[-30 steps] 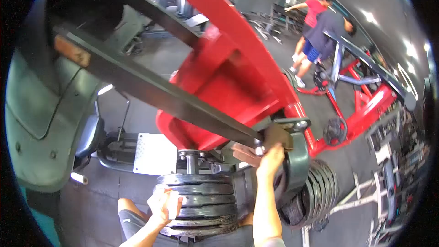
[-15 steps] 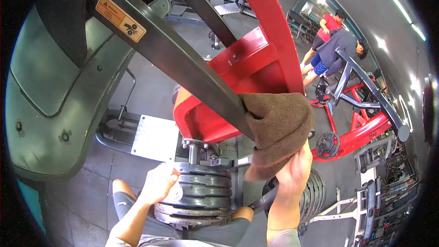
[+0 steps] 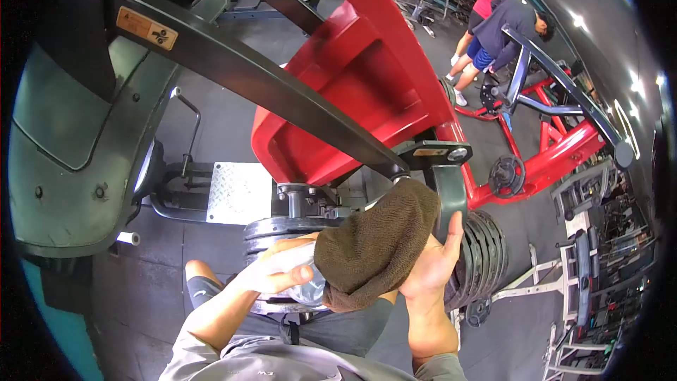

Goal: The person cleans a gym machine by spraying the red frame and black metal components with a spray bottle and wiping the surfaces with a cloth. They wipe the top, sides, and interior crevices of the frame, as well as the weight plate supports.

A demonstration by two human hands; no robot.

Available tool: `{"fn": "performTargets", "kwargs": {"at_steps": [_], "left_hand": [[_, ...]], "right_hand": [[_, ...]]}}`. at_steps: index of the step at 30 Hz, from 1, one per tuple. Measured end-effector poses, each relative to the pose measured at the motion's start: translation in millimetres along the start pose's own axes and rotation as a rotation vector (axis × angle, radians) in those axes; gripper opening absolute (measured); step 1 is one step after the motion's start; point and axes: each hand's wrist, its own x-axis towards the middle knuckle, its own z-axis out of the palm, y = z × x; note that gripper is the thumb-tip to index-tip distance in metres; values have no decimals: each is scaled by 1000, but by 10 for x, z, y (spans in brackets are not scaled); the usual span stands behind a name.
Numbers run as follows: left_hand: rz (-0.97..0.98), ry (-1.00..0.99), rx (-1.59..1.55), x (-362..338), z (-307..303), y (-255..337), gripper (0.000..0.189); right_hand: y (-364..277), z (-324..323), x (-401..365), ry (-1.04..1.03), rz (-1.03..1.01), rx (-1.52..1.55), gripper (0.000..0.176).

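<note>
My left hand (image 3: 278,271) is closed around a clear plastic bottle (image 3: 308,289), part of it hidden by the fingers. A dark brown towel (image 3: 377,247) hangs bunched between my hands, its left edge against the bottle. My right hand (image 3: 430,268) holds the towel from the right; its thumb points up, and the other fingers are mostly hidden under the cloth. Just beyond the towel is the lower end of a black machine arm (image 3: 282,92) with an orange warning label (image 3: 147,28). The towel is apart from that arm's long bar.
Black weight plates (image 3: 275,229) are stacked between my legs, with more plates (image 3: 483,257) at right. A red machine frame (image 3: 367,85) rises ahead, and a green pad (image 3: 77,162) is at left. Two people (image 3: 504,32) stand at the back right, near another red machine (image 3: 550,162).
My right hand and the towel came down and left, off the black arm. My left hand moved right, bringing the bottle up to the towel. The view shifted slightly.
</note>
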Motion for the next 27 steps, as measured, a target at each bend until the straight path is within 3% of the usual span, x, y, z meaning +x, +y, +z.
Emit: {"fn": "performTargets", "kwargs": {"at_steps": [2, 5, 6, 9, 13, 14, 17, 19, 21, 22, 24, 25, 27], "left_hand": [[-45, 58, -44, -14, 67, 51, 63], [-174, 63, -360, -272, 26, -177, 63], [-84, 188, -416, -255, 94, -181, 60], [-302, 240, -444, -235, 3, -14, 56], [-432, 251, -10, -71, -310, 406, 49], [-354, 274, 21, -6, -316, 549, 46], [-242, 35, 310, 18, -504, 688, 43], [-298, -11, 289, -81, -410, 609, 26], [-437, -22, 325, -261, -284, 375, 24], [-536, 18, 289, -388, -198, 255, 26], [-761, 20, 279, -648, -100, -16, 31], [-834, 54, 162, -807, -54, -188, 30], [-861, 160, 53, -950, 42, -293, 31]], "right_hand": [[-16, -262, -19, 55, -30, -127, 56], [-17, -194, -104, 59, 64, -652, 50], [-20, -192, -101, 72, 114, -562, 50], [-77, -246, -11, -60, 157, -653, 49], [-192, -237, 184, -119, 122, -755, 36], [-206, -226, 192, -165, 71, -786, 32], [-3, -425, 56, -95, 75, -812, 33], [331, -801, -35, -10, 58, -891, 52], [568, -773, -189, 305, 257, -1317, 70], [867, -1234, -323, 190, 73, -1229, 77], [1080, -1521, -421, -127, -211, -1535, 89], [1087, -1494, -502, -243, -73, -1612, 93], [1107, -1371, -584, -322, -12, -2068, 95]]}}
